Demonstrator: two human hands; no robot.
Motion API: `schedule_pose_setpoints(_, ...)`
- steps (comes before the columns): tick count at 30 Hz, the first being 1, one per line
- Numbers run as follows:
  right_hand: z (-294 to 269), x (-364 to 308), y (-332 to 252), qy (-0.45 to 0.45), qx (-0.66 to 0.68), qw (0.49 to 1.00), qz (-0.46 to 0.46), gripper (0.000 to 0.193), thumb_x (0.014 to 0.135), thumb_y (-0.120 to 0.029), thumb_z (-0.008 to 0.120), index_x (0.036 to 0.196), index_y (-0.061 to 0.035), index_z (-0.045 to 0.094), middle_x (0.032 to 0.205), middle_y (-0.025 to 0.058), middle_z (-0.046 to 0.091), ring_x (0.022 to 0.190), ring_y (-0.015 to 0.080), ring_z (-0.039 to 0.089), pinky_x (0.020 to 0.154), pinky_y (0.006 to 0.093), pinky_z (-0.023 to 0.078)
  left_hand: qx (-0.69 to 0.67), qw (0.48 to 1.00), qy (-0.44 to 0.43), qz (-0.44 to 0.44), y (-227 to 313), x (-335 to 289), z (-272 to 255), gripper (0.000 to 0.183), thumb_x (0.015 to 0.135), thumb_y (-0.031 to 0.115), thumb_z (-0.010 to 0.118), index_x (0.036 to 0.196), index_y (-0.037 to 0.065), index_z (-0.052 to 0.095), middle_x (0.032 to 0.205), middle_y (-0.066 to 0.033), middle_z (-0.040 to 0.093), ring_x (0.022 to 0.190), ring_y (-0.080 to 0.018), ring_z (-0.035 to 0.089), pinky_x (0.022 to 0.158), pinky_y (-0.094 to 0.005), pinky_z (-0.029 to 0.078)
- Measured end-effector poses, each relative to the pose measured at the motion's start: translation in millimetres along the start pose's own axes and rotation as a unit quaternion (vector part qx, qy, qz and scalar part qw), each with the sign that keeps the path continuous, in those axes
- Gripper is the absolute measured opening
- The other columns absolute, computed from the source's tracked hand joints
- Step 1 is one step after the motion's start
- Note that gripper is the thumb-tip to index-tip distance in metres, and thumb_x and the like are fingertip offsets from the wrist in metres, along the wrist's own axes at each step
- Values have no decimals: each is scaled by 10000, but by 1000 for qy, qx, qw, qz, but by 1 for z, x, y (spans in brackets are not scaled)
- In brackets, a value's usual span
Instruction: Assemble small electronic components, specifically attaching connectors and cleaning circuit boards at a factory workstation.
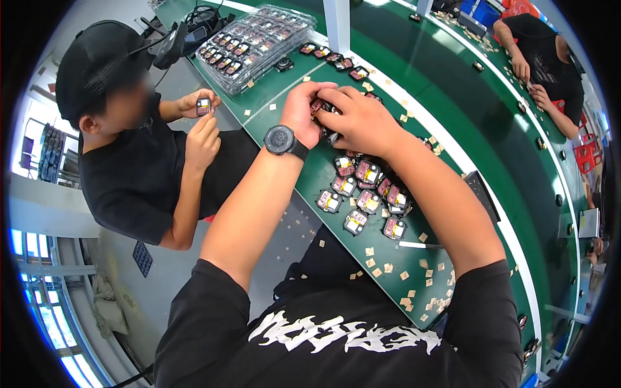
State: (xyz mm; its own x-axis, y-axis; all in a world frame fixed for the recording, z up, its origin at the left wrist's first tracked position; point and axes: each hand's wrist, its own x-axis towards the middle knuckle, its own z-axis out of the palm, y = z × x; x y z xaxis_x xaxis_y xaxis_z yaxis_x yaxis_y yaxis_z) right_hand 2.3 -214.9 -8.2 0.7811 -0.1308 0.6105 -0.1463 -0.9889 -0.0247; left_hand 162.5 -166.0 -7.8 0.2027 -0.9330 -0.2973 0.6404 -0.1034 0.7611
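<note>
My left hand (302, 111), a black watch on its wrist, curls around the left side of a small cluster of open watch bodies (323, 115). From the right, my right hand (362, 123) bends its fingers over the same cluster, so both hands meet there. My fingers cover most of these pieces, and how many are gripped is hidden. Just nearer to me, a loose heap of similar watch bodies (368, 172) lies on the green table (362, 249). They are squarish and black-rimmed, with reddish insides and white and yellow patches.
Small beige paper squares (388, 268) litter the table's near end, beside a thin white stick (417, 245). Clear trays (255, 48) of watch bodies are stacked at the far left. A co-worker (129, 142) at left holds one piece (204, 107). A green conveyor (446, 103) runs along the right.
</note>
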Motion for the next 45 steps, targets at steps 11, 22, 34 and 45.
schedule_pose_setpoints(11,2,6,9,-188,122,966,130,620,604,-133,917,1179,-144,685,1422,112,522,1315,352,485,1094,443,459,-48,985,66,152,-40,8,-22,214,951,139,565,1048,-18,674,1056,-128,672,970,-232,651,855,-374,543)
schedule_pose_setpoints(22,-41,-7,8,-191,222,918,267,771,658,-156,901,1357,-94,582,1375,135,535,1262,345,536,1061,398,462,179,930,133,293,-39,4,-33,180,964,102,608,1050,-17,713,965,-41,702,828,-101,613,765,-256,486)
schedule_pose_setpoints(34,-341,-267,-176,126,-21,755,643,480,893,-135,727,1347,-44,601,1371,76,595,1289,196,540,1072,350,420,419,818,116,377,-55,17,-45,184,976,133,639,1076,3,722,1017,-90,727,916,-183,675,844,-314,512)
schedule_pose_setpoints(45,-284,-429,-410,270,-397,431,765,377,833,-140,801,1156,-11,658,1300,204,582,1200,368,591,1035,417,469,634,672,117,364,2,81,-149,433,1047,271,493,1281,-56,650,1298,-209,662,1194,-327,622,1079,-367,434)
